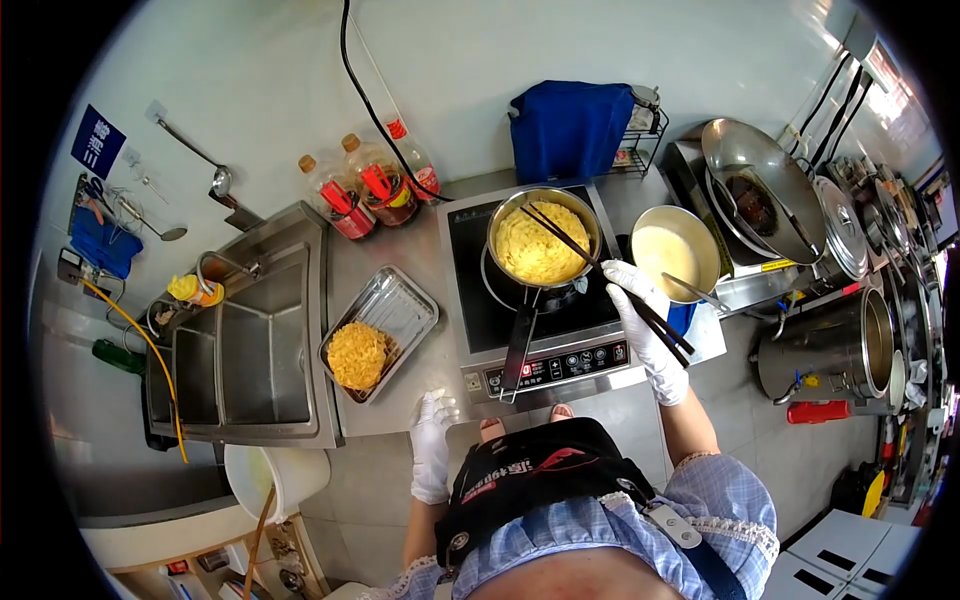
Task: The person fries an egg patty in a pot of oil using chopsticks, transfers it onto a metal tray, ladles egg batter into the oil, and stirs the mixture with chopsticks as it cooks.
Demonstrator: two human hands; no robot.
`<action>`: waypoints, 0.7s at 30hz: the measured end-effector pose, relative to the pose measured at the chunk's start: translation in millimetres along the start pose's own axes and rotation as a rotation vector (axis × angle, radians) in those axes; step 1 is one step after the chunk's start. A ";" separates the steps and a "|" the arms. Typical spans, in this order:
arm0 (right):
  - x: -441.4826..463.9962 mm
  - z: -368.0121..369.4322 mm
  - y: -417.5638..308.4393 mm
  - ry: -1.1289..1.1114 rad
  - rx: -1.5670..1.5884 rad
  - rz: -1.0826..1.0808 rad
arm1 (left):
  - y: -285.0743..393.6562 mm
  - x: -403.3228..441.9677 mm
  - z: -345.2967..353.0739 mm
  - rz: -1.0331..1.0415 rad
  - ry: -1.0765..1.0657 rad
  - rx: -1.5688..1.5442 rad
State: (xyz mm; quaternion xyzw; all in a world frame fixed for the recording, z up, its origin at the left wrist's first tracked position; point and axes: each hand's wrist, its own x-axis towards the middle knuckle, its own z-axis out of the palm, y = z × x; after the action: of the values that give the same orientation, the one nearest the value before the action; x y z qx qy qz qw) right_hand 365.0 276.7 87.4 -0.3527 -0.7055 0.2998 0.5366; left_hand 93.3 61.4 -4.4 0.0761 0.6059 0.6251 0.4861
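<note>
My right hand [642, 320], in a white glove, is closed around a pair of long dark chopsticks [560, 234]. Their tips reach over a yellow noodle-like cake [541, 240] inside a small steel pan [494, 252] with a black handle. The pan sits on an induction cooker [470, 300]. Beside my right hand stands a pot [714, 262] of pale yellow liquid with a metal utensil in it. My left hand [432, 445], also gloved, is empty at the counter's front edge, fingers loosely apart. Near it, a golden fried cake [358, 355] lies in a metal tray [412, 308].
Left of the tray is a steel sink [265, 340] with a faucet. Several dark-liquid bottles [380, 185] stand by the wall, under a hanging black cable. A blue cloth [565, 130] covers something behind the cooker. A large wok [735, 150] and a tall steel pot [815, 345] are at right.
</note>
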 end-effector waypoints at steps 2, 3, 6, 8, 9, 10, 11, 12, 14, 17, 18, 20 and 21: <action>-1.1 -5.2 -6.1 0.038 0.000 -0.014 | 0.0 0.3 -0.2 -0.012 0.010 0.001; -2.3 -7.3 -7.1 0.060 -0.008 -0.017 | 0.4 0.3 0.3 -0.012 0.011 0.004; -7.3 -11.7 -10.4 0.121 -0.012 -0.005 | 1.3 1.6 1.6 -0.017 0.004 0.008; -9.6 -12.8 -11.4 0.134 -0.030 0.006 | 2.4 2.6 2.8 -0.027 -0.007 0.013; -11.0 -11.8 -10.6 0.146 -0.050 0.005 | 3.0 3.1 3.8 -0.027 -0.013 0.020; -12.0 -11.1 -10.2 0.158 -0.069 0.003 | 3.2 3.5 4.7 -0.027 -0.019 0.028; -12.3 -10.0 -10.5 0.146 -0.059 0.019 | 3.0 4.3 4.9 -0.027 -0.022 0.029; -13.6 -8.2 -7.4 0.143 -0.042 0.038 | 2.7 5.2 5.0 -0.032 -0.023 0.029; -14.6 -4.7 -2.8 0.121 -0.028 0.044 | 2.0 7.0 4.8 -0.037 -0.026 0.032; -13.9 0.3 -1.6 0.084 0.000 0.073 | 1.4 8.3 4.4 -0.029 -0.039 0.041; -13.2 2.3 -1.7 0.084 0.000 0.073 | 1.6 8.3 4.6 -0.028 -0.038 0.046; -12.3 5.0 -2.0 0.084 0.038 0.073 | 1.5 8.2 4.5 -0.029 -0.037 0.050; -12.4 4.6 -2.9 0.083 0.037 0.074 | 1.2 8.4 3.9 -0.029 -0.036 0.048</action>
State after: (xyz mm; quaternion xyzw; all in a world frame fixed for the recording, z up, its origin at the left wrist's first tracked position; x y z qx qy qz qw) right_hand 362.2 264.7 81.8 -0.3805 -0.6635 0.3175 0.5605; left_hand 91.1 70.1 -6.6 0.0904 0.6130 0.6017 0.5040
